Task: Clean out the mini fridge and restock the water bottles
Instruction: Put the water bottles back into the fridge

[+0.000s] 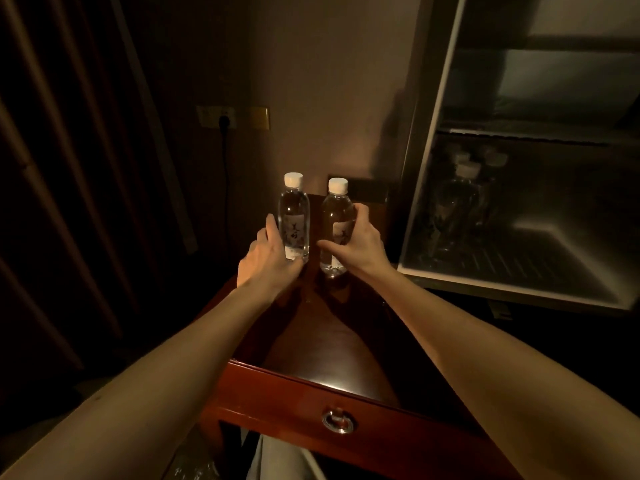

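The label [293, 230] on the bottle [293, 216] at the left hand [268, 258] carries dark characters, too blurred to read.

Two clear plastic water bottles with white caps, left bottle [293, 216], right bottle [336, 226], upright on a dark red wooden table [311, 379], left hand [268, 259] and right hand [358, 242] gripping them, open mini fridge [519, 188] at two o'clock holding more bottles [464, 202].

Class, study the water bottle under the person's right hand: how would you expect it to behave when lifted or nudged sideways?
The right bottle looks full nearly to its cap, so probably heavy for its size. Tall and narrow, standing upright on the wooden table, it may tip if pushed high. The right hand wraps its labelled middle, a sensible grip, since clear plastic likely flexes slightly.
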Tool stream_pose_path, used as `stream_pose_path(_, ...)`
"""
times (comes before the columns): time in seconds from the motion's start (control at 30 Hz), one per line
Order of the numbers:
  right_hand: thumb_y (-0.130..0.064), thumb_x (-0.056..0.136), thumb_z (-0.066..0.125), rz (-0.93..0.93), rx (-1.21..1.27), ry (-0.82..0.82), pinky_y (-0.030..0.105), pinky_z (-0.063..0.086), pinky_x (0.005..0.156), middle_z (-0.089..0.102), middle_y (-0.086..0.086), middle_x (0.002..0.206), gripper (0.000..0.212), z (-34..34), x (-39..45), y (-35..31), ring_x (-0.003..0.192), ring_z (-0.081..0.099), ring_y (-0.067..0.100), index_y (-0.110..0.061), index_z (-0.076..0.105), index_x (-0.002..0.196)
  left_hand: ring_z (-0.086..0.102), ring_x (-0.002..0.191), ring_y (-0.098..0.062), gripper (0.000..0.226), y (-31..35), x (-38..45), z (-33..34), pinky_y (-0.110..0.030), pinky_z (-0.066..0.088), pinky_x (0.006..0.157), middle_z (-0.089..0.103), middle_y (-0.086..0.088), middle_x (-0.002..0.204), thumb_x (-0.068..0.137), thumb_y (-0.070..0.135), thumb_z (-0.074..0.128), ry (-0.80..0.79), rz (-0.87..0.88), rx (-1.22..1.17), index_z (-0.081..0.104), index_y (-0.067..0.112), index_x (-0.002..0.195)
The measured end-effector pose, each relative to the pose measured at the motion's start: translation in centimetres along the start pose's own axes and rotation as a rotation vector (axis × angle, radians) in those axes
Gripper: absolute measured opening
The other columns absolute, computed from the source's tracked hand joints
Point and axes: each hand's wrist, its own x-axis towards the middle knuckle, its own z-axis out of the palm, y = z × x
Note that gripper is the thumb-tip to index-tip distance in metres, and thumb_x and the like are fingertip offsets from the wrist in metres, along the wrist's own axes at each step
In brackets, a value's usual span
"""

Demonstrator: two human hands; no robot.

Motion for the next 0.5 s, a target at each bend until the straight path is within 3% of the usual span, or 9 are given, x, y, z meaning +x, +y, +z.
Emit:
stream_pose_path(0.13, -0.029, 0.077, 0.082, -0.003, 0.038, 0.017, 0.036, 0.052, 0.093, 0.062, -0.003, 0.117, 0.076, 0.5, 0.6, 0.5, 0.108, 0.061, 0.013, -0.026, 0.034, 0.136, 0.051, 0.126, -0.031, 0.100, 0.1, 1.9, 0.7, -0.049, 0.049, 0.094, 0.041, -0.014, 0.147, 0.084, 0.050, 0.068, -0.008, -0.009, -0.138, 0.004, 0.020, 0.154)
stream_pose_path(0.23, -0.027, 0.076, 0.080, -0.002, 0.033, 0.039, 0.041, 0.053, 0.094, 0.063, -0.002, 0.119, 0.074, 0.7, 1.0, 0.9, 0.110, 0.062, 0.015, -0.031, 0.034, 0.133, 0.055, 0.122, -0.032, 0.095, 0.5, 3.3, 1.6, -0.053, 0.051, 0.096, 0.050, -0.013, 0.139, 0.080, 0.043, 0.074, 0.004, -0.072, -0.326, 0.014, 0.023, 0.151)
stream_pose_path(0.37, -0.025, 0.077, 0.080, -0.010, 0.016, 0.013, 0.038, 0.053, 0.092, 0.062, -0.002, 0.119, 0.073, 0.5, 1.3, 1.0, 0.109, 0.062, 0.015, -0.030, 0.033, 0.133, 0.054, 0.122, -0.032, 0.074, 1.6, 4.1, 2.5, -0.048, 0.049, 0.098, 0.053, -0.014, 0.132, 0.080, 0.030, 0.078, 0.069, -0.204, -0.473, 0.033, 0.015, 0.137)
stream_pose_path(0.5, -0.027, 0.076, 0.081, -0.042, 0.001, 0.015, 0.033, 0.052, 0.088, 0.063, -0.001, 0.121, 0.071, 0.0, 1.0, 0.8, 0.111, 0.063, 0.016, -0.028, 0.035, 0.130, 0.059, 0.109, -0.025, 0.064, 1.6, 3.8, 2.2, -0.043, 0.052, 0.091, 0.059, -0.008, 0.119, 0.073, 0.035, 0.083, 0.103, -0.167, -0.462, 0.045, 0.019, 0.121)
